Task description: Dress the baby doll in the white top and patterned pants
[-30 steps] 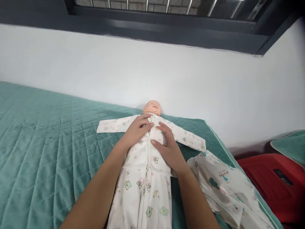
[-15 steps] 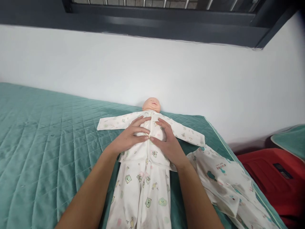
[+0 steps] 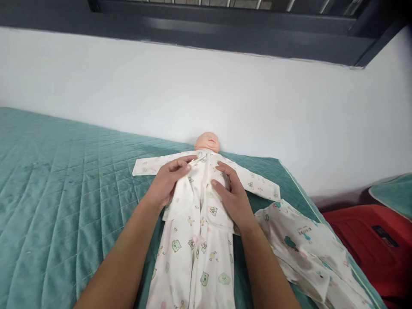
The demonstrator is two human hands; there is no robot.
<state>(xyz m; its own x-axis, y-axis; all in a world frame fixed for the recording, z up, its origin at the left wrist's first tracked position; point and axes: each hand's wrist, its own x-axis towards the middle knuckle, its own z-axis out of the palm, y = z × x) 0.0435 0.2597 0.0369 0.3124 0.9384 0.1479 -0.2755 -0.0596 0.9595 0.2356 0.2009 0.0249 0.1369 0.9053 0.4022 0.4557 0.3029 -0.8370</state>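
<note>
A baby doll (image 3: 207, 141) lies on its back, head toward the wall, in a white printed baby shirt (image 3: 183, 197) with both sleeves spread out. White pants (image 3: 189, 274) in a similar print cover its legs. My left hand (image 3: 169, 178) is closed on the front edge of the shirt, thumb against fingers, drawing that flap aside from the middle. On the other half of the shirt rests my right hand (image 3: 231, 195), fingers and thumb apart. Between the hands the shirt front is parted, with white printed cloth showing beneath.
The doll lies on a green quilted cover (image 3: 80, 206). To its right is a crumpled white printed garment (image 3: 302, 240). A red plastic object (image 3: 360, 244) stands beyond the cover's right edge. Behind rises a white wall (image 3: 161, 86) under a dark window frame (image 3: 193, 30).
My left hand has taken the shirt's front edge and moved left, opening the front. My right hand has shifted slightly from the middle, still on the cloth.
</note>
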